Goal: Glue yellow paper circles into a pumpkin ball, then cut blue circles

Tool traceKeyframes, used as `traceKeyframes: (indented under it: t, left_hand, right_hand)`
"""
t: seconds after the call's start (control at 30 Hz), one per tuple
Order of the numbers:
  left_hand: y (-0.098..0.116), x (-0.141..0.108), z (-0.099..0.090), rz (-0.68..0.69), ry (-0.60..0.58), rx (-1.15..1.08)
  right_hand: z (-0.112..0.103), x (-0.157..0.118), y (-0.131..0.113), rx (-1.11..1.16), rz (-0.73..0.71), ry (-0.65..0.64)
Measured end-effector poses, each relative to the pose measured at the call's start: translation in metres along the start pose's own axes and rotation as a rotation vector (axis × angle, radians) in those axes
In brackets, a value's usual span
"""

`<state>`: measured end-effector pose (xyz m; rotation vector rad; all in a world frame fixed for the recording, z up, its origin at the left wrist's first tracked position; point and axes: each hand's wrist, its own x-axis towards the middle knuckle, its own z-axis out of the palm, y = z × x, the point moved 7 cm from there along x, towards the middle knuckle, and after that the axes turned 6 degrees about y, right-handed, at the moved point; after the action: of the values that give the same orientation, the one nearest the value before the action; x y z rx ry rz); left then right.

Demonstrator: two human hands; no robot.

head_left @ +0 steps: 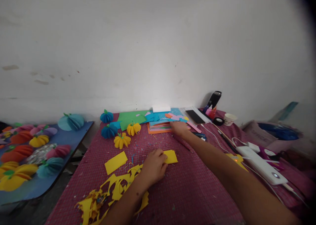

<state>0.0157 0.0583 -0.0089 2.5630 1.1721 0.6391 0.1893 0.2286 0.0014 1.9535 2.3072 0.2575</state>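
Note:
My left hand (154,165) rests low over the table, its fingers curled on the edge of a folded yellow paper (171,156). Another yellow paper rectangle (116,162) lies to its left. Cut yellow scraps (120,185) spread beneath and beside my left forearm. Farther off, my right hand (179,129) reaches to the front edge of a stack of coloured paper (159,128); its fingertips are hidden, so its grip is unclear. Small yellow paper pumpkins (122,140) and blue paper pumpkins (109,131) stand at the table's far left.
A phone (195,116), a dark bottle (214,99) and a paper cup (230,119) stand at the back right. A white power strip (261,165) with cables lies at right. More paper pumpkins cover a blue table (71,139) at left. A wall closes the back.

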Motion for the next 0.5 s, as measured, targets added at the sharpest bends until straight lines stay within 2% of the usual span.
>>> traceKeyframes:
  t: [0.17, 0.5]
  left_hand:
    - [0.0006, 0.0006, -0.0005, 0.001, -0.014, -0.002]
    - [0.0007, -0.0005, -0.0010, -0.003, -0.009, -0.001]
  right_hand:
    - [-0.0080, 0.0034, 0.0032, -0.029, 0.015, 0.090]
    - [-0.0103, 0.0061, 0.0055, -0.041, -0.014, 0.140]
